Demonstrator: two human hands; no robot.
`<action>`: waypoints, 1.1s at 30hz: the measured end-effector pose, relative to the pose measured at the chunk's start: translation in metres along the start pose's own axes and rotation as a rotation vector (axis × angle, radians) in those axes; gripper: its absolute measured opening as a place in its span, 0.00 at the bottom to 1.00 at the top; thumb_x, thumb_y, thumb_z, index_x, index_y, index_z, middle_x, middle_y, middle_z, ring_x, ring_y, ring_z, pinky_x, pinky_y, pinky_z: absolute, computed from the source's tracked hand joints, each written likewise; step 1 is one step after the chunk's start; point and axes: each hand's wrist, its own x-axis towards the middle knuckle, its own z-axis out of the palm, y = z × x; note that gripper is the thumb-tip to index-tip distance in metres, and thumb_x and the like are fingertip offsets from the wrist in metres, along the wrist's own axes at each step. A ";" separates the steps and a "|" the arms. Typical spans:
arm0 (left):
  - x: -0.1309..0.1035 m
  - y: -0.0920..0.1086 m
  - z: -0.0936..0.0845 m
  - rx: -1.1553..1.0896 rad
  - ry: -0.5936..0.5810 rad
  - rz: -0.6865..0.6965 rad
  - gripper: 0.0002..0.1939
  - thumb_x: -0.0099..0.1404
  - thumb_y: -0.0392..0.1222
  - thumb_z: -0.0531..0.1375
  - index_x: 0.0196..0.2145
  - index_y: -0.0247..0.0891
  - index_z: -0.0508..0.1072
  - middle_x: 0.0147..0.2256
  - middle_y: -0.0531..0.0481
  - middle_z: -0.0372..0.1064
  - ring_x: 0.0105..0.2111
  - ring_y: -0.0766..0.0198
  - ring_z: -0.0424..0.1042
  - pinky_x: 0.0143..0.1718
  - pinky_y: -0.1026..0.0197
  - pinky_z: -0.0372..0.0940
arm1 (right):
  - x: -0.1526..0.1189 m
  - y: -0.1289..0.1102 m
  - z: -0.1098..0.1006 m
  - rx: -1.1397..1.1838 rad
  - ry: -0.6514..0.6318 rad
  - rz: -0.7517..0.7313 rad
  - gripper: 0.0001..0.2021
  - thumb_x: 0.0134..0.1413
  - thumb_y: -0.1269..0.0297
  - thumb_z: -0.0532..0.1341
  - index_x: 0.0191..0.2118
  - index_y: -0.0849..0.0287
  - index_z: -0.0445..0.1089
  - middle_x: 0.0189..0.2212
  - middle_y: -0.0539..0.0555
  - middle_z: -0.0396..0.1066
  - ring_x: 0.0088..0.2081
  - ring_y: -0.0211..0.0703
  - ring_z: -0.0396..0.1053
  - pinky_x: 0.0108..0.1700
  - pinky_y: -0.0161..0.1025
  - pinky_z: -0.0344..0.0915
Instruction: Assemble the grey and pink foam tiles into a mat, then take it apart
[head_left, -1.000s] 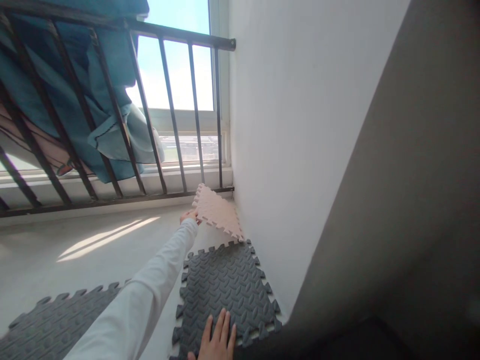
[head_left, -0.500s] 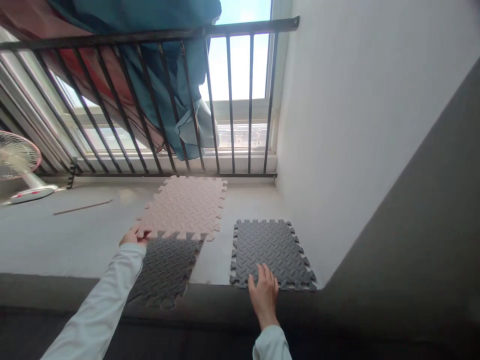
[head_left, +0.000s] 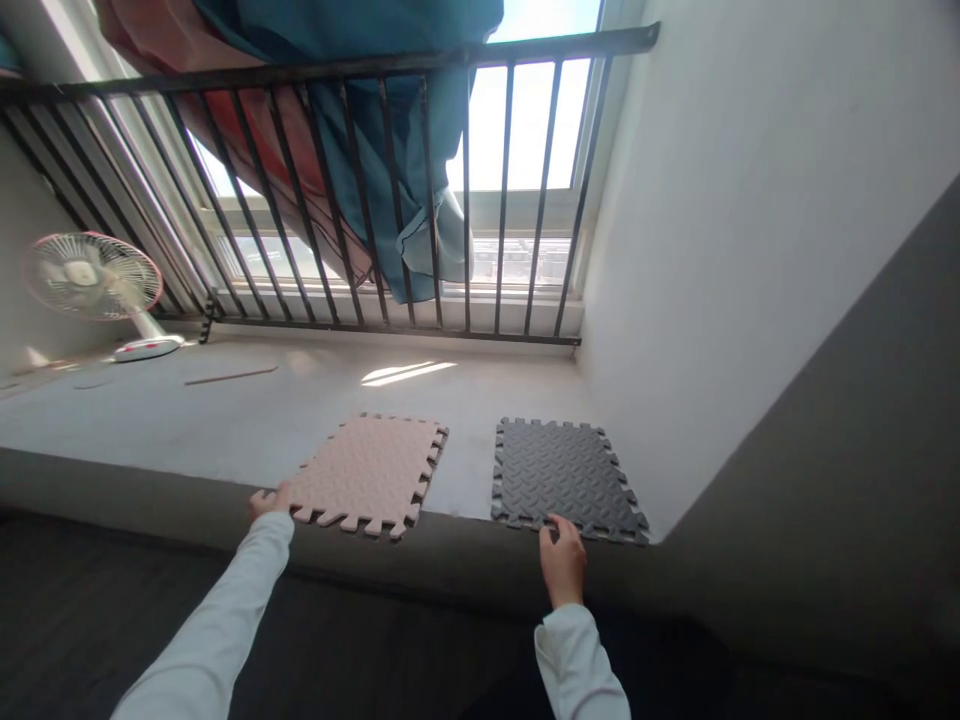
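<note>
Left of the dark mat (head_left: pixel 566 475) lies the pink mat (head_left: pixel 367 465), its near corner at the left hand (head_left: pixel 270 502), whose grip I cannot tell. The right hand (head_left: pixel 562 555), fingers curled and thumb apart, meets the dark mat's near edge; beyond that mat stands the railing (head_left: pixel 390 325).

Fan (head_left: pixel 94 277) (pink-rimmed) stands near black railing (head_left: pixel 322 72).

Head-worn view, facing forward and down, hands (head_left: pixel 416 535) low, window (head_left: pixel 525 130) beyond
</note>
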 end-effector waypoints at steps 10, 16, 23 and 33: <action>-0.104 0.017 0.020 0.697 -0.545 0.650 0.14 0.58 0.46 0.49 0.38 0.39 0.68 0.38 0.46 0.68 0.39 0.62 0.66 0.39 0.62 0.59 | 0.001 0.007 -0.003 -0.005 -0.024 0.005 0.19 0.41 0.63 0.49 0.37 0.65 0.68 0.39 0.61 0.68 0.43 0.49 0.64 0.44 0.40 0.58; -0.129 0.012 0.026 0.814 -0.502 0.606 0.14 0.59 0.41 0.49 0.43 0.39 0.65 0.43 0.44 0.65 0.43 0.60 0.65 0.38 0.62 0.59 | 0.001 0.007 -0.002 0.009 -0.032 0.013 0.18 0.41 0.64 0.48 0.37 0.66 0.68 0.39 0.62 0.68 0.41 0.48 0.65 0.44 0.40 0.59; -0.129 0.009 0.020 0.668 -0.469 0.572 0.09 0.59 0.39 0.49 0.34 0.40 0.67 0.39 0.48 0.68 0.36 0.63 0.67 0.34 0.64 0.58 | 0.002 0.007 0.002 0.021 -0.030 0.003 0.18 0.41 0.64 0.48 0.37 0.65 0.69 0.38 0.61 0.69 0.41 0.47 0.66 0.44 0.40 0.59; -0.133 0.004 0.024 0.643 -0.417 0.606 0.09 0.58 0.39 0.48 0.32 0.41 0.67 0.36 0.48 0.69 0.35 0.64 0.68 0.34 0.65 0.58 | 0.000 0.005 0.001 0.004 -0.045 0.006 0.17 0.41 0.65 0.49 0.36 0.64 0.69 0.38 0.60 0.69 0.41 0.47 0.65 0.43 0.39 0.60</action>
